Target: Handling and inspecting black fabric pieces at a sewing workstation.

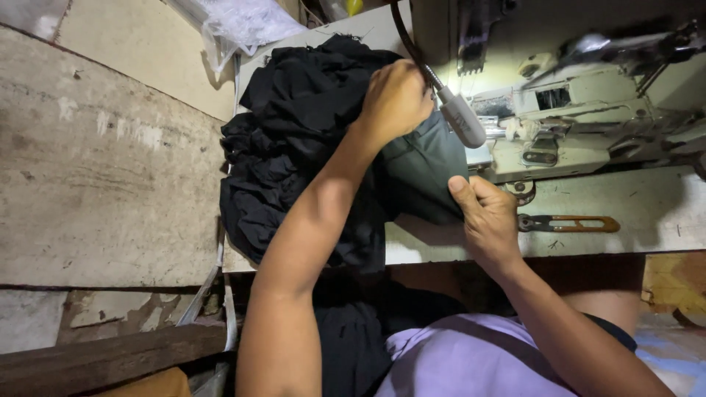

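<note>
Pale and scuffed, the bench (654, 213) carries a sewing machine (588, 110) lit by a gooseneck lamp (462, 117), with orange-handled snips (570, 223) lying near its front edge and a crumpled clear plastic bag (243, 26) at the far corner; no label or sign is readable. Both hands are clamped on the black fabric (294, 147) heaped left of the machine, the left hand (393, 103) bunching the top, the right hand (485, 217) pinching the smooth edge nearest the needle. It looks like the cloth is being positioned for stitching, which would call for a flat, aligned edge.

Lamp head (462, 117) just beside hands
</note>
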